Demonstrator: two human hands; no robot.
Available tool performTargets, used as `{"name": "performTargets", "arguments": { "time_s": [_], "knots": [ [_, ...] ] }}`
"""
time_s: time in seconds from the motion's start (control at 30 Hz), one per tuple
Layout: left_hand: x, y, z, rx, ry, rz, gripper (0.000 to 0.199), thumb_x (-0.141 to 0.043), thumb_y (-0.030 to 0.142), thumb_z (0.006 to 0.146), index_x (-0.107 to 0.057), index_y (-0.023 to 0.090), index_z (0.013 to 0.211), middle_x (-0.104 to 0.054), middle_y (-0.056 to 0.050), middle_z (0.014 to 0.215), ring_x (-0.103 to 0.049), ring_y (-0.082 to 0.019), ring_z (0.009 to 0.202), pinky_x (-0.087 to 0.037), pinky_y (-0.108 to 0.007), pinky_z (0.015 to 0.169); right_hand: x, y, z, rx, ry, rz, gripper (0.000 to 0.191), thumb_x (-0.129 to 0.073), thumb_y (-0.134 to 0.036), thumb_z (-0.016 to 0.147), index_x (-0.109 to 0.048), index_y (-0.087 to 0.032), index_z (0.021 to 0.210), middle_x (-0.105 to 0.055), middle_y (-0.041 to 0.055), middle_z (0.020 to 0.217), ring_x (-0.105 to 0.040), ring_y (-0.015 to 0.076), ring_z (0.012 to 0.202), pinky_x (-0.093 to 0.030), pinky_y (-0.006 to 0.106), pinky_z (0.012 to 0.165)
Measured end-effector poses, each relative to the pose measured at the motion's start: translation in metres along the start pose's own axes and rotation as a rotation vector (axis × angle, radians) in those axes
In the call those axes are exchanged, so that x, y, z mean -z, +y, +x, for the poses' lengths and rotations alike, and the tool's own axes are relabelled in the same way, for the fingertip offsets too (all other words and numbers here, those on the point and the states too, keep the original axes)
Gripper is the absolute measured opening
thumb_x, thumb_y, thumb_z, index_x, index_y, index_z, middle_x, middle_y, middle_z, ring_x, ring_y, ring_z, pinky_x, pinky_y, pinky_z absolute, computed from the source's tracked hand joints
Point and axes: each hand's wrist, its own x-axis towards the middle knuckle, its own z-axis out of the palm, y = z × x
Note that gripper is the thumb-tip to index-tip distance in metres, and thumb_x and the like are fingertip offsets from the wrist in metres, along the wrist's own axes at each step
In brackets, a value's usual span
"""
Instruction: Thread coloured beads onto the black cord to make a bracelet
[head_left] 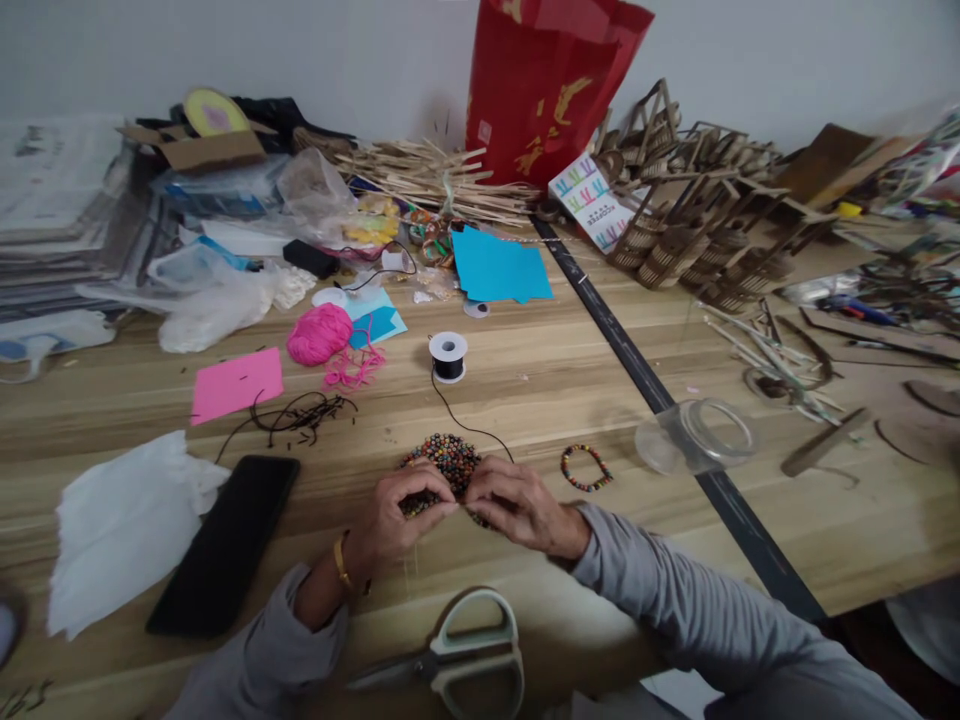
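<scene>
Worn on the head, the camera looks forward and down from above and behind the left hand and right hand, fairly near, with tabletop around them and wall beyond.

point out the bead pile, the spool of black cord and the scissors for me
Bead pile (452, 457): head view, the part showing above the hands.
Spool of black cord (449, 368): head view, the wound cord below the white top flange.
Scissors (435, 663): head view, where blades meet handles.

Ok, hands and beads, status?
Left hand, right hand pinching close together at bead pile; pinched item unclear. Bead loop apart, rightward. Scissors nearer body, touching neither hand.
</scene>
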Motion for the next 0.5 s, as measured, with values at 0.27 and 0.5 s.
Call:
{"name": "performTargets", "arguments": {
  "time_s": [0.27,0.5],
  "knots": [
    [0.017,0.0,-0.003,0.002,-0.046,0.097,0.011,-0.064,0.022,0.083,-0.068,0.014,0.076,-0.07,-0.006,0.07,-0.063,-0.016,0.067,-0.048,-0.029,0.071,0.0,0.001,0.001,-0.108,0.136,0.077,0.014,-0.058,-0.025,0.09,-0.06,-0.015,0.08,-0.061,0.0057,0.073,-0.056,0.014,0.069,-0.047,0.026,0.063],
    [0.036,0.001,-0.008,-0.043,-0.284,0.374,0.007,-0.062,0.019,0.083,-0.067,0.017,0.078,-0.068,-0.002,0.071,-0.061,-0.015,0.069,-0.045,-0.028,0.075,0.0,0.001,0.001,-0.111,0.13,0.118,0.015,-0.06,-0.025,0.089,-0.06,-0.014,0.078,-0.06,0.0051,0.071,-0.056,0.0132,0.066,-0.046,0.025,0.061]
  ]
}}
